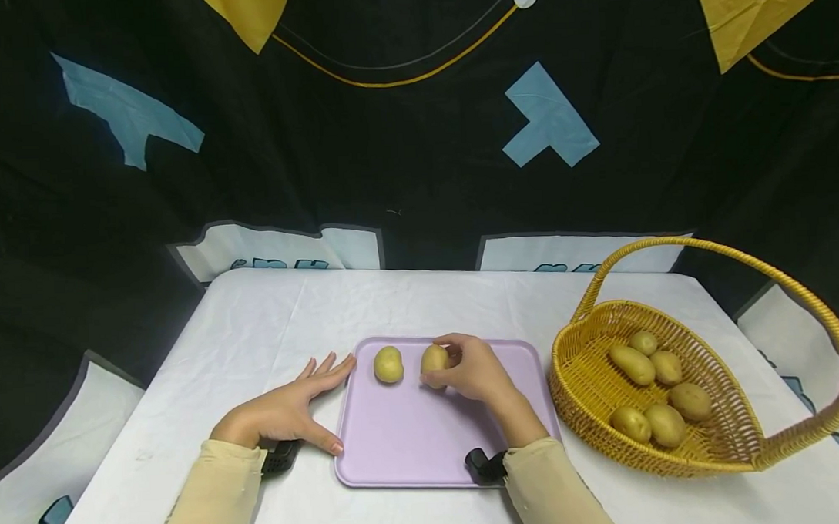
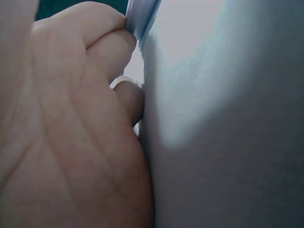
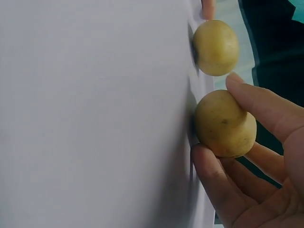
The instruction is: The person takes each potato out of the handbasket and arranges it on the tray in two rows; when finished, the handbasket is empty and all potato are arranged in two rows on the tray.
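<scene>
Nothing legible here, no words, nos. or brands! Far L, blue marks (image 1: 270, 263) on a white cloth panel (image 1: 287, 245), cut off by the table edge; can't tell if they're letters. Far R panel (image 1: 579, 249), same. Up on the blk backdrop (image 1: 416, 162), a tiny pale squiggle (image 1: 393, 212), too small to read.

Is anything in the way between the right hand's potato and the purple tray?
Nothing that I can see. The right hand holds the potato over the tray; the other potato is off to its left, not underneath.
</scene>
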`<state>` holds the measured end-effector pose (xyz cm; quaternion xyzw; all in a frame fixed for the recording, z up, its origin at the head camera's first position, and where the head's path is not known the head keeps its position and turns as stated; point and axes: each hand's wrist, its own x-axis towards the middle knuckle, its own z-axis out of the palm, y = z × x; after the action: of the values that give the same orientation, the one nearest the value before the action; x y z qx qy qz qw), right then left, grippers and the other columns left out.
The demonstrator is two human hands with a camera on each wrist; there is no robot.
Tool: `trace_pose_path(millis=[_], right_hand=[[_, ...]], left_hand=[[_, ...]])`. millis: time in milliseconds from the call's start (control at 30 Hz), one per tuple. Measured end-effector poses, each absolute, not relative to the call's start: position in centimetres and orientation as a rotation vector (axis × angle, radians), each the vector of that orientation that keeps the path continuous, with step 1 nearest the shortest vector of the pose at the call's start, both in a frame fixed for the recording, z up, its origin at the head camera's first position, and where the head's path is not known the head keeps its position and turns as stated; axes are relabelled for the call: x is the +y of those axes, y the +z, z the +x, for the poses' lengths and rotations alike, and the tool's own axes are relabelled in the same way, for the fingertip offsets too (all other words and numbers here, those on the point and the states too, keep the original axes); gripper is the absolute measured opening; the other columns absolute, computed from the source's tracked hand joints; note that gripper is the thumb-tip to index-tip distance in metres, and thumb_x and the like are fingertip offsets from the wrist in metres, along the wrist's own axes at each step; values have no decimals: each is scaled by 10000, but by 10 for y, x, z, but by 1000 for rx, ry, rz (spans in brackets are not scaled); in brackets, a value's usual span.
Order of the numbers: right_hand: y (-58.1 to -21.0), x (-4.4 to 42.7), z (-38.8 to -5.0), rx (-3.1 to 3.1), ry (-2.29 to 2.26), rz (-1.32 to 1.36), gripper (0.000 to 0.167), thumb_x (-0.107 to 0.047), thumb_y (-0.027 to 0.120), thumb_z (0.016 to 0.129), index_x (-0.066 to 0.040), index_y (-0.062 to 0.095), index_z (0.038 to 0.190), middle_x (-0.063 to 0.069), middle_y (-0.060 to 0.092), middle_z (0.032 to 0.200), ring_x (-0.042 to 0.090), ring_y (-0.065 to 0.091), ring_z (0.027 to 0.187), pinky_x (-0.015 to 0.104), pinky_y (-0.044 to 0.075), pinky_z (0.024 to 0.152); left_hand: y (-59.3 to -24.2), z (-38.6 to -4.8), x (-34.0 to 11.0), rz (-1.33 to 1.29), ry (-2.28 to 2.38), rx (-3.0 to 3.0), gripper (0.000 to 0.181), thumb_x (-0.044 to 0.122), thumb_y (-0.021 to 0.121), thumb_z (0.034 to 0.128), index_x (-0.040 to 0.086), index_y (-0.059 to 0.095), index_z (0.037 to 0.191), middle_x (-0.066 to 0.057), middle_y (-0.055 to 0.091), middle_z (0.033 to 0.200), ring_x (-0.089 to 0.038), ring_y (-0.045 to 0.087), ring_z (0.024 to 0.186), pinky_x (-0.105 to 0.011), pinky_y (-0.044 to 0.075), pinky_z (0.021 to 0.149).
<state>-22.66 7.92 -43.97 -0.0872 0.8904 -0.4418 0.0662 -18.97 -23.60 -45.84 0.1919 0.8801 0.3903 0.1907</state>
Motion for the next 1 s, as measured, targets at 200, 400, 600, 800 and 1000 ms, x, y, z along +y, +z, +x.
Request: trace_pose_path(millis=[200, 400, 600, 800, 1000], right_hand=[[-439, 78, -225, 2685, -1357, -237, 599, -237, 918, 736, -79, 680, 1262, 78, 688, 1049, 224, 632, 989, 386, 544, 823], [-440, 74, -224, 2674, -1379, -270, 599, -234, 911, 748, -66, 671, 1271, 80, 690, 1064, 228, 636, 1010, 390, 547, 838], [-442, 75, -224, 2690, -1358, -305, 613, -251, 907, 753, -51, 668, 1280, 81, 701, 1068, 229, 650, 1007, 371, 554, 817], [-444, 76, -225, 2702, -1356, -315, 610, -259, 890, 772, -43, 663, 1295, 95, 708, 1087, 237, 663, 1012, 371, 560, 814], [-444, 78, -225, 2694, -1353, -299, 661, -280, 891, 769, -40, 635, 1330, 98, 703, 1091, 236, 659, 1018, 380, 555, 812]], left_hand=[[-457, -190, -236, 548, 1099, 2465, 1286, 408, 974, 578, 206, 244, 1617, -188, 27, 1666, -496, -134, 1470, -771, -45, 1068], [-456, -190, -236, 544, 1080, 2470, 1280, 398, 971, 586, 198, 241, 1618, -186, 27, 1666, -502, -137, 1467, -777, -47, 1061], [-456, -190, -235, 543, 1092, 2464, 1278, 385, 975, 583, 200, 247, 1617, -186, 28, 1667, -500, -135, 1468, -773, -42, 1066], [-456, -190, -236, 556, 1121, 2456, 1273, 359, 981, 585, 188, 251, 1614, -204, 23, 1662, -508, -147, 1461, -773, -48, 1064], [-455, -189, -235, 549, 1121, 2460, 1280, 360, 983, 578, 202, 250, 1615, -195, 26, 1665, -503, -142, 1465, -774, -44, 1064]])
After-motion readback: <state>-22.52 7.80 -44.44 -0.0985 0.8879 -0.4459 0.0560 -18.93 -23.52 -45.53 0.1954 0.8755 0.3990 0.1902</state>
